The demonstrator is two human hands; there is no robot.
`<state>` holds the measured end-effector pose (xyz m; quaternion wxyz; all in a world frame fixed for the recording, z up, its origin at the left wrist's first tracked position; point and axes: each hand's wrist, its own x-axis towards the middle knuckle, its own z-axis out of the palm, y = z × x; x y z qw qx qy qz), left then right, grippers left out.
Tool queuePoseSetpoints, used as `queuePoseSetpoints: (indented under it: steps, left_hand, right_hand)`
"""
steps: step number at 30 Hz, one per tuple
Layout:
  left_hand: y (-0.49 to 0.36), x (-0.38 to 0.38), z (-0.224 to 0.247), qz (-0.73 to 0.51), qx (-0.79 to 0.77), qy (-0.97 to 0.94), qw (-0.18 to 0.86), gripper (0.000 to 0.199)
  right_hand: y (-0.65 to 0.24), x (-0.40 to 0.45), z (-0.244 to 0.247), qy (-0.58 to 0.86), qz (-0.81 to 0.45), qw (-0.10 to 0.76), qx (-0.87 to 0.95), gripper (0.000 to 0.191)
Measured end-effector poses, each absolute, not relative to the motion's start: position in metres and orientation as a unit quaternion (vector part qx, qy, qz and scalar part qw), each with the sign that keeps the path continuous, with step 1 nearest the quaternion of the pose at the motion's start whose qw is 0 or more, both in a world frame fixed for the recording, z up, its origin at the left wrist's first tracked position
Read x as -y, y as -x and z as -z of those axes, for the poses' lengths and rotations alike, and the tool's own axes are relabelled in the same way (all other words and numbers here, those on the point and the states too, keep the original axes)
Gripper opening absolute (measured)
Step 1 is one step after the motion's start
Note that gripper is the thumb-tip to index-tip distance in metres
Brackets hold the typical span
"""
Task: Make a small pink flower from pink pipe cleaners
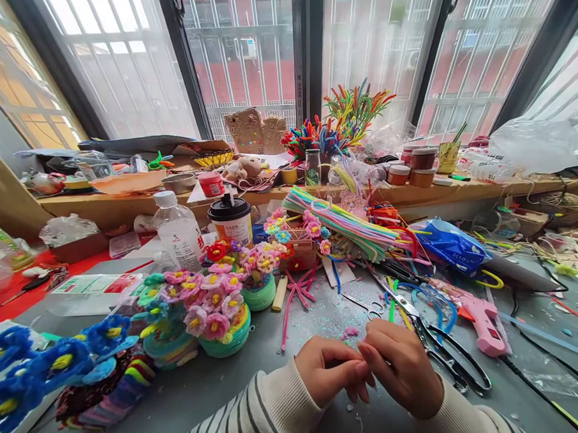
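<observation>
My left hand (330, 369) and my right hand (405, 368) meet low in the middle of the view, just above the grey table. The fingertips of both are pinched together and touch each other. Whatever they hold, if anything, is hidden by the fingers. A small curled pink fuzzy piece (350, 332) shows just beyond the hands; I cannot tell whether they touch it. Farther off lies a pink pipe-cleaner shape with several arms (299, 291). Small scissors (364, 304) rest behind the hands, and large black-handled scissors (425, 328) lie right beside my right hand.
A pink glue gun (483, 323) with a black cord lies at right. Pots of pipe-cleaner flowers (216, 309) stand at left, before a water bottle (175, 231) and a lidded cup (230, 220). A bundle of pastel pipe cleaners (347, 227) lies at the back, below the crowded windowsill (264, 197).
</observation>
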<state>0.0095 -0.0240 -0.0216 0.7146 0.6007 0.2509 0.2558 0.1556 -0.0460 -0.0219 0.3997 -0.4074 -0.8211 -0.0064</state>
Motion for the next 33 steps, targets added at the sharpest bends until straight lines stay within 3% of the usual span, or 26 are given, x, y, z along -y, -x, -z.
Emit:
queuePoseSetpoints:
  steps: [28, 33]
  left_hand:
    - [-0.0064, 0.0211, 0.0182, -0.298, -0.265, -0.755, 0.521, 0.03]
    - [-0.0069, 0.0232, 0.0116, -0.321, -0.296, -0.741, 0.51, 0.029]
  right_hand:
    - [-0.1532, 0.0478, 0.0236, 0.398, 0.065, 0.411, 0.818, 0.031]
    - [-0.1552, 0.0473, 0.0208, 0.427, -0.029, 0.461, 0.778, 0.037]
